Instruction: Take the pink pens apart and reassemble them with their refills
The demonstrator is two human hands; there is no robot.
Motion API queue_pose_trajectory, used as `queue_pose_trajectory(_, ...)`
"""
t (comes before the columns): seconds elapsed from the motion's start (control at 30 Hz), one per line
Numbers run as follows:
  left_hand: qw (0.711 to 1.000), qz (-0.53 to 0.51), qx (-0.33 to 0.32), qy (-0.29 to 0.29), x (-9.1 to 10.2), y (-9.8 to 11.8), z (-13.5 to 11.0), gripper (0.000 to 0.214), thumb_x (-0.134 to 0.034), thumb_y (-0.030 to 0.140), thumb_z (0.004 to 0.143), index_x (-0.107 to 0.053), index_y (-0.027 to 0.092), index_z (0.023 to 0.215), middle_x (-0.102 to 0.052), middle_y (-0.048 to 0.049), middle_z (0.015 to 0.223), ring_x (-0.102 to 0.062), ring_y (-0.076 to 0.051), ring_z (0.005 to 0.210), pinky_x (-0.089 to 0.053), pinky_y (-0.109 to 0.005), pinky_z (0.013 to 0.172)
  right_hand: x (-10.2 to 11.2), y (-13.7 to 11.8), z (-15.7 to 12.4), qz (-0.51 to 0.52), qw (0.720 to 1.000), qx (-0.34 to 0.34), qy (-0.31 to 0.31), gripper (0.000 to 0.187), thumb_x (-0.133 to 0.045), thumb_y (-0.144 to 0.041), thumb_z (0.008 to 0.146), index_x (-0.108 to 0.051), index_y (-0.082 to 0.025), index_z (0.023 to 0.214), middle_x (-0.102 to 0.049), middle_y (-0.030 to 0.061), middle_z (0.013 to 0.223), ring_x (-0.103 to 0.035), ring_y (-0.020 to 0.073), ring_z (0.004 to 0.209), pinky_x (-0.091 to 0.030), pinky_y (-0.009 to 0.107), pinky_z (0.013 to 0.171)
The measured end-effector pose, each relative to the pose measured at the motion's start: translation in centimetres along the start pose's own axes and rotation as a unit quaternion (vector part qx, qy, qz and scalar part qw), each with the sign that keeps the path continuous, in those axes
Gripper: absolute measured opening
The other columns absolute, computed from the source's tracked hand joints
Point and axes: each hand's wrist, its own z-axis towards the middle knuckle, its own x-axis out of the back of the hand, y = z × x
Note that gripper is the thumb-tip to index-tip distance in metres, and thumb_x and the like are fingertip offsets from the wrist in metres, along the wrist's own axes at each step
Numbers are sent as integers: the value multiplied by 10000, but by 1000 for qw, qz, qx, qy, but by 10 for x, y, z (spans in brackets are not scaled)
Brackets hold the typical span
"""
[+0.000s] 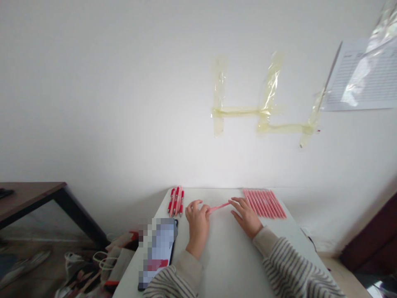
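Note:
My left hand [197,221] is closed in a pinch on one end of a slim pink pen [218,206], held slantwise above the white table. At the pen's other end is my right hand [246,215], its fingertips at the tip and its thumb apart below. Just right of that hand lies a neat row of several similar pink pens [265,203], side by side. Left of my left hand, a small group of red and pink click pens [176,201] lies near the table's far edge.
A phone [159,252], its screen blurred out, lies along the left side of the white table [231,256]. Bags [116,265] are heaped on the floor at left, near a brown table [34,198]. Behind rises a wall with yellowed tape [238,112] and a paper sheet [356,78].

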Motion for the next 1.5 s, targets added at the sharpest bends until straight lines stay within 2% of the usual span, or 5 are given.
queue_pose_trajectory(0.17, 998, -39, -37, -16, -2, 3, -3, 148, -603, 229, 859, -745, 268, 855, -558, -63, 1180, -452, -269, 1151, -414, -506, 1039, -4, 3, 0, -20, 1000, 10, -2, 335, -546, -232, 966, -610, -221, 1295, -678, 89, 1156, -549, 251, 1159, -533, 447, 1006)
queue_pose_trajectory(0.4, 998, -41, -43, -20, -3, 3, -3, 113, -657, 219, 823, -744, 269, 877, -571, -63, 1163, -467, -264, 1140, -425, -492, 1031, -1, 1, 0, -37, 999, 1, -36, 186, -548, -249, 971, -715, -230, 1051, -701, 64, 940, -588, 238, 1010, -531, 405, 919)
queue_pose_trajectory(0.87, 998, -42, -55, -5, -7, -3, -1, 68, -697, 230, 792, -736, 269, 831, -572, -52, 1134, -458, -255, 1125, -430, -527, 1018, 1, 8, 0, -57, 998, -8, -2, 194, -549, -302, 975, -723, -240, 1033, -675, 66, 916, -571, 237, 972, -500, 389, 892)
queue_pose_trajectory(1.13, 997, -21, -74, -6, -7, -4, -1, 169, -585, 189, 849, -729, 266, 806, -559, -54, 1113, -449, -254, 1117, -413, -538, 1036, 3, 6, -1, -91, 996, -5, -1, 182, -603, -292, 949, -748, -304, 1057, -684, 48, 877, -550, 236, 1004, -453, 387, 927)
queue_pose_trajectory(1.5, 1000, -17, -11, -11, -10, -3, -4, 314, -513, 98, 820, -757, 295, 813, -496, -71, 1146, -462, -269, 1171, -404, -561, 1056, 5, 1, -1, -52, 998, -34, -13, 207, -606, -278, 938, -771, -345, 1044, -665, 59, 825, -522, 279, 1087, -453, 459, 945)
